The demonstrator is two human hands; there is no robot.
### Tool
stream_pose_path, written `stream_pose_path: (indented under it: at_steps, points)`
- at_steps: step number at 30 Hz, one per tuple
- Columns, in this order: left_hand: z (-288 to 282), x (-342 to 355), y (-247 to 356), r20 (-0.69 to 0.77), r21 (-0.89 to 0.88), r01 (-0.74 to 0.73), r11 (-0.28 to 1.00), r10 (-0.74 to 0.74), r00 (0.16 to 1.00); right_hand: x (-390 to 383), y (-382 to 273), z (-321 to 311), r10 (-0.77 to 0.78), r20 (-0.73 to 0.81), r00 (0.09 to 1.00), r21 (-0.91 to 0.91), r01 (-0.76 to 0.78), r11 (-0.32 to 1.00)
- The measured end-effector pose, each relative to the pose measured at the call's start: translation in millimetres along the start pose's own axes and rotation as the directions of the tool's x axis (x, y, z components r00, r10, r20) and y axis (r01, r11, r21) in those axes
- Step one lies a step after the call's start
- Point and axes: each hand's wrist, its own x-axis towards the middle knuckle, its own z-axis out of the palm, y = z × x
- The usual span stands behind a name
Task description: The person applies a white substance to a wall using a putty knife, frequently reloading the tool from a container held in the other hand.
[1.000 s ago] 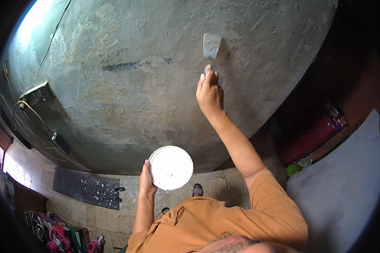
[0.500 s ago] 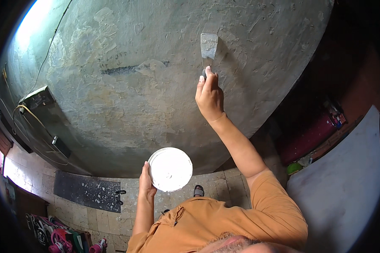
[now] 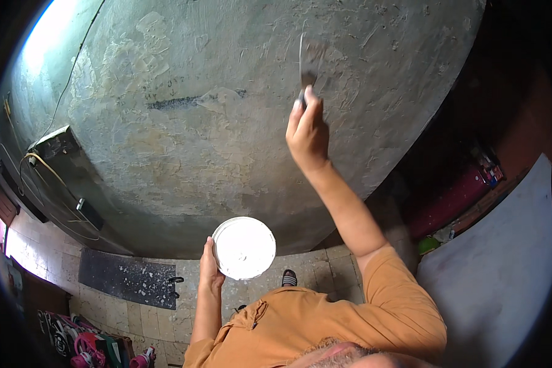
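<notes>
My right hand (image 3: 308, 132) is closed round the dark handle of a putty knife (image 3: 311, 61), whose wide metal blade points up at the wall. The blade is smeared by motion, and whether its edge touches the plaster I cannot tell. Rough patches and ridges cover the grey-green wall (image 3: 184, 147), with a dark streak left of the knife. Low in front of me, my left hand (image 3: 209, 265) grips a round white lid (image 3: 244, 248) by its left edge. A small lump shows on the white surface of the lid; the fingers beneath it are hidden.
A box with cables (image 3: 56, 144) hangs on the wall at the left. Below lies a paint-spattered dark mat (image 3: 127, 279) on the tiled floor. Pink and black items (image 3: 92, 343) stand at lower left. To the right are a dark red object (image 3: 444, 199) and a pale surface (image 3: 484, 270).
My right hand has moved slightly up and to the right, and the putty knife's blade has turned more edge-on. The white lid in my left hand has shifted a little left.
</notes>
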Motion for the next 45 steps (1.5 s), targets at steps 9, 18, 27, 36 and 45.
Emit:
stream_pose_path:
  at_steps: [9,18,27,36,45]
  points:
    - [2,2,-4,-0.002,-0.002,0.013,1.0,-0.013,1.0,-37,5,22,0.022,0.119,0.993,-0.138,-0.005,0.99]
    - [-7,3,1,-0.041,0.005,0.016,1.0,-0.016,0.999,40,10,-5,0.041,-0.011,0.999,-0.082,-0.042,0.996]
    - [1,1,-1,0.003,-0.01,0.018,1.0,-0.018,1.0,-34,-2,15,-0.006,0.137,0.991,0.042,0.0,0.999]
    - [-4,3,-6,-0.036,0.018,0.035,0.999,-0.035,0.999,-6,-10,17,0.006,0.236,0.972,-0.072,0.012,0.997]
    - [-9,-6,-2,-0.063,0.033,0.026,0.999,-0.024,0.998,-64,-16,12,0.071,0.375,0.924,-0.132,-0.023,0.991]
